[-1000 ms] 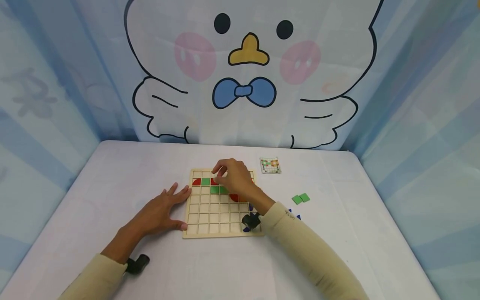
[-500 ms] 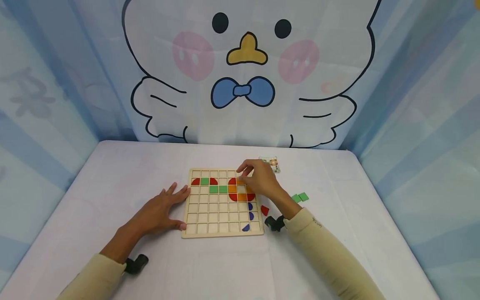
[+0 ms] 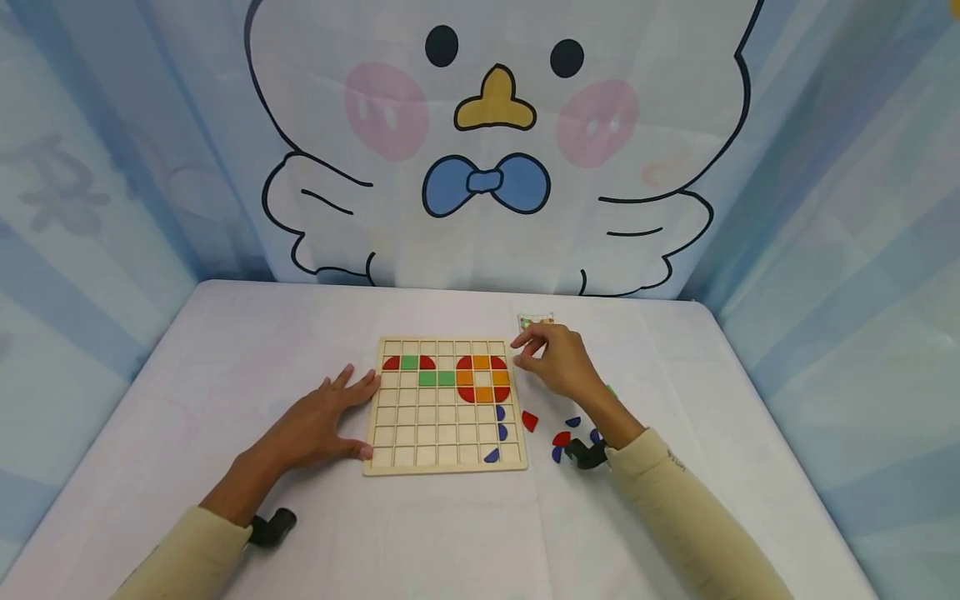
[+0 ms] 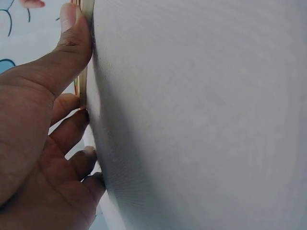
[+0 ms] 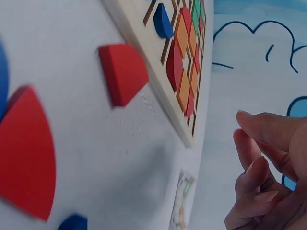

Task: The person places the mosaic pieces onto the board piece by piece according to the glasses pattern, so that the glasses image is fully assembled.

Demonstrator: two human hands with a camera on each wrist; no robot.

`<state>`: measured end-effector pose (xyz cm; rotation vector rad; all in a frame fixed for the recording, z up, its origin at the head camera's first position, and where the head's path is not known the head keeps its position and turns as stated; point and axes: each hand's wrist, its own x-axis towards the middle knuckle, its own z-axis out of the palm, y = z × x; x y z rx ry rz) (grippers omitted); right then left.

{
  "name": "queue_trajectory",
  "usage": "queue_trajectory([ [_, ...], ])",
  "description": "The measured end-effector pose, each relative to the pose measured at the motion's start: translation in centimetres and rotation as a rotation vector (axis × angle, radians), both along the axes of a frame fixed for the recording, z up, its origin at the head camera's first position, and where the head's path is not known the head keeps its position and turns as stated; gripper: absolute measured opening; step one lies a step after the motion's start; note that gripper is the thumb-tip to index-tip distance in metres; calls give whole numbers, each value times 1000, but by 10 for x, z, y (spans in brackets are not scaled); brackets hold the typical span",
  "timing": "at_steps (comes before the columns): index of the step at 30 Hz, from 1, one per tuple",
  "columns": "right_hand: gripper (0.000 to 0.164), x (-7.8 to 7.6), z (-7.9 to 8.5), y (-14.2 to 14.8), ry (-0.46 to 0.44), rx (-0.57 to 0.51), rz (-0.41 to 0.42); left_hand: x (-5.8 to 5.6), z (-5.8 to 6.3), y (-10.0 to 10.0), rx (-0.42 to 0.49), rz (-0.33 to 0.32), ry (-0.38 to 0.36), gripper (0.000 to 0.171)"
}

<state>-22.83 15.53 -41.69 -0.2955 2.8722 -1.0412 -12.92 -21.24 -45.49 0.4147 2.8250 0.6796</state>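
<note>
A wooden grid board (image 3: 435, 472) lies flat on the white table. In it, red quarter-round pieces (image 3: 465, 394) and orange squares (image 3: 482, 362) form a ring at the upper right. Green squares (image 3: 427, 378) and two more red pieces are at the upper left; blue pieces (image 3: 501, 413) sit down the right side. My left hand (image 3: 318, 425) touches the board's left edge, fingers spread, thumb at the lower corner. Just off the board's upper right edge hovers my right hand (image 3: 558, 358), fingers loosely bent; the right wrist view (image 5: 268, 167) shows nothing between thumb and forefinger.
Loose red pieces (image 3: 530, 421) and several blue ones (image 3: 573, 422) lie right of the board, some partly behind the right wrist. A small patterned card (image 3: 534, 319) lies beyond the right hand, partly covered. A printed curtain (image 3: 487, 242) stands behind the table.
My right hand has moved right, from over the board's upper middle to past its right edge, uncovering the red and orange ring. The left hand stays at the board's edge.
</note>
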Motion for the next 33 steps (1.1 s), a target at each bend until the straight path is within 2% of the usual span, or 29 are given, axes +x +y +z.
queue_trajectory([
  [6, 18, 3, 1, 18, -25, -3, -35, 0, 0, -1, 5, 2, -5, 113],
  [16, 20, 6, 2, 42, -17, 12, -63, 1, 1, -2, 5, -3, 3, 113],
  [33, 20, 14, -4, 65, -3, 19, -91, 1, 1, 0, -8, -10, 17, 111],
])
